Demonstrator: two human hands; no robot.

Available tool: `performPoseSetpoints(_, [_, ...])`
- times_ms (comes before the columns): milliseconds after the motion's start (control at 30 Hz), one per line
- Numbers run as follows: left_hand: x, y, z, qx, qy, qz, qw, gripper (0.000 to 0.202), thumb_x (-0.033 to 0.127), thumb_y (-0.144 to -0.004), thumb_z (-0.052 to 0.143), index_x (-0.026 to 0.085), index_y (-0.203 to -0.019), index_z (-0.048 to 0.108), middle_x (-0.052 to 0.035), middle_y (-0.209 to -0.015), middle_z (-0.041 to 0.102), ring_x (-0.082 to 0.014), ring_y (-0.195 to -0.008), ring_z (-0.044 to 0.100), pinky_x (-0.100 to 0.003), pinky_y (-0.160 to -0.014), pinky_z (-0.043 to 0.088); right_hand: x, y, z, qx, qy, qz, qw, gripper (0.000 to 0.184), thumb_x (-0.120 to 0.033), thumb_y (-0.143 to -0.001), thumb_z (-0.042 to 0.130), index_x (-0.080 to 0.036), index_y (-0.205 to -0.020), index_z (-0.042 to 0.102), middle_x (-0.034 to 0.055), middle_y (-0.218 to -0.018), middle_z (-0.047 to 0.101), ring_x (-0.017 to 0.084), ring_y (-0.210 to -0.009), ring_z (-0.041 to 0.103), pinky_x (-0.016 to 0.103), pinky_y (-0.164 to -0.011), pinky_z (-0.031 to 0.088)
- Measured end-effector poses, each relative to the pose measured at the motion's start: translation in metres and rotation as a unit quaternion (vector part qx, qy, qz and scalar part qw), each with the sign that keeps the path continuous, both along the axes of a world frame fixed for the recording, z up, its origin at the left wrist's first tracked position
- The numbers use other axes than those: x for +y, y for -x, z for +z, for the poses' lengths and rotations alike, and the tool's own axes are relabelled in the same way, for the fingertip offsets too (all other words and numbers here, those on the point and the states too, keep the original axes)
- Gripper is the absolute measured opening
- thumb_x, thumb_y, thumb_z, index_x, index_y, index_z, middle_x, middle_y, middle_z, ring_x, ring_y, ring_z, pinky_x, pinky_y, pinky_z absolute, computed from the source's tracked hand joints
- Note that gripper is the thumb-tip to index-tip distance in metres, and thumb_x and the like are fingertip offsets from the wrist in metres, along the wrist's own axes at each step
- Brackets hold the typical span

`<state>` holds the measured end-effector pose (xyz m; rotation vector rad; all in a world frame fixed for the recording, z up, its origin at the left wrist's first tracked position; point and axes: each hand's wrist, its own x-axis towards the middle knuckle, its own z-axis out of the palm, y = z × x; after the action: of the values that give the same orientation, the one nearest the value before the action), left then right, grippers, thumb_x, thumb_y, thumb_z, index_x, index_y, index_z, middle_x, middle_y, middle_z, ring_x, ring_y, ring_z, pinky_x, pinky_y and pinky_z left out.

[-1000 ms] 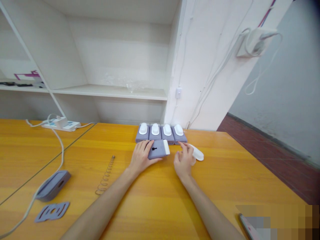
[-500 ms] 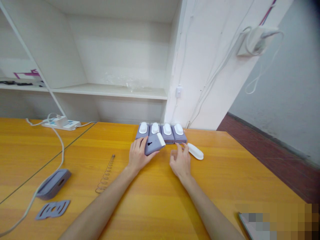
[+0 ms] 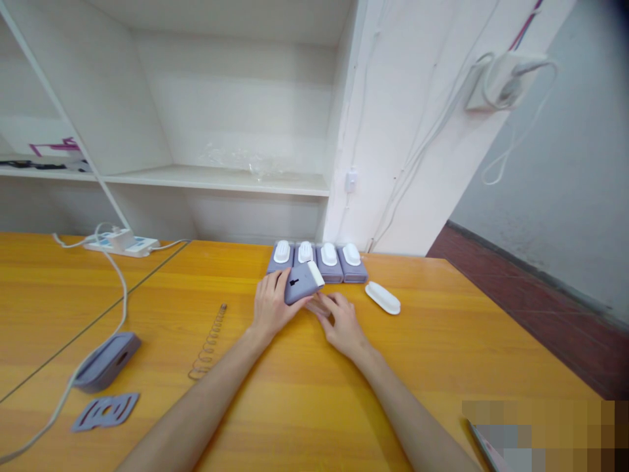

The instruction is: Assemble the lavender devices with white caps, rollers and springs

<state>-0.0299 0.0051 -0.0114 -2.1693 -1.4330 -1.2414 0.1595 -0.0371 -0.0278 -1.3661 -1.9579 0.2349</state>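
Observation:
My left hand (image 3: 269, 307) grips a purple box-shaped part (image 3: 301, 284) with a white end and a small black mark, tilted up off the wooden table (image 3: 304, 387). My right hand (image 3: 339, 321) lies just right of it, fingers stretched towards the part's underside and touching or nearly touching it. Behind them stands a row of several purple bases with white oval caps (image 3: 317, 259). A loose white oval cap (image 3: 383, 297) rests on the table to the right of my right hand.
A metal spring (image 3: 207, 344) lies left of my left arm. Further left sit a purple housing (image 3: 104, 360) on a white cable, a flat purple cut-out piece (image 3: 104, 412) and a white power strip (image 3: 120, 244). White shelves stand behind the table.
My left hand lifted and tilted the purple part up off the table. My right hand left the white oval cap and moved left to the part.

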Motion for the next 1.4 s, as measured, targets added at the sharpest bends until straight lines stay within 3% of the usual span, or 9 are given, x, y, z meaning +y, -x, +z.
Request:
performPoseSetpoints(133, [0.001,0.0,0.0,0.001,0.002,-0.008,1.0,0.071,0.061,-0.071,0.058,0.017,-0.125,0.046,-0.0144,-0.112,0.056,-0.029,-0.102,0.052,-0.041,-0.087,0.041,0.004,-0.001,0.004,0.186,0.023,0.01,0.982,0.061,-0.03,-0.076,0.061,-0.022,-0.133,0.04,0.0074,-0.109,0.061,0.022,-0.098,0.056,0.037,-0.088,0.044])
performPoseSetpoints(300, [-0.002,0.0,0.001,0.035,0.026,-0.062,0.997,0.072,0.062,-0.07,0.058,0.018,-0.125,0.046,-0.0135,-0.113,0.055,-0.0285,-0.103,0.051,-0.041,-0.088,0.041,0.008,-0.001,0.009,0.398,0.049,0.008,0.916,0.061,-0.038,-0.078,0.06,-0.017,-0.131,0.039,0.005,-0.09,0.065,0.018,-0.082,0.061,0.033,-0.078,0.048])
performPoseSetpoints(433, [-0.004,-0.001,0.003,0.062,0.031,-0.116,0.991,0.072,0.063,-0.069,0.058,0.018,-0.125,0.046,-0.0137,-0.115,0.055,-0.0287,-0.105,0.05,-0.042,-0.091,0.039,0.01,-0.001,0.009,0.474,0.065,-0.001,0.878,0.059,-0.042,-0.077,0.06,-0.016,-0.128,0.042,0.0056,-0.087,0.067,0.019,-0.08,0.063,0.031,-0.073,0.05])
performPoseSetpoints(567, [-0.005,-0.001,0.002,0.081,0.034,-0.142,0.986,0.075,0.065,-0.068,0.057,0.017,-0.126,0.046,-0.0141,-0.115,0.054,-0.029,-0.106,0.05,-0.043,-0.092,0.039,0.014,-0.003,0.006,0.501,0.065,-0.031,0.862,0.055,-0.045,-0.077,0.06,-0.015,-0.121,0.048,0.0091,-0.093,0.068,0.021,-0.085,0.064,0.033,-0.074,0.05])
performPoseSetpoints(867, [-0.005,0.0,0.002,0.111,0.023,-0.178,0.978,0.078,0.065,-0.069,0.056,0.017,-0.129,0.044,-0.0143,-0.118,0.054,-0.0298,-0.108,0.049,-0.044,-0.094,0.037,0.018,-0.004,0.004,0.464,0.05,-0.071,0.882,0.043,-0.048,-0.078,0.057,-0.013,-0.102,0.062,0.012,-0.101,0.068,0.022,-0.091,0.063,0.035,-0.081,0.049])
performPoseSetpoints(1400, [-0.007,0.0,0.004,0.145,0.005,-0.188,0.971,0.077,0.066,-0.07,0.053,0.016,-0.128,0.045,-0.0163,-0.115,0.056,-0.0301,-0.107,0.05,-0.045,-0.092,0.038,0.011,-0.002,0.002,0.335,0.048,-0.085,0.937,0.044,-0.049,-0.085,0.046,-0.016,-0.109,0.059,0.0073,-0.089,0.067,0.02,-0.076,0.062,0.03,-0.067,0.05])
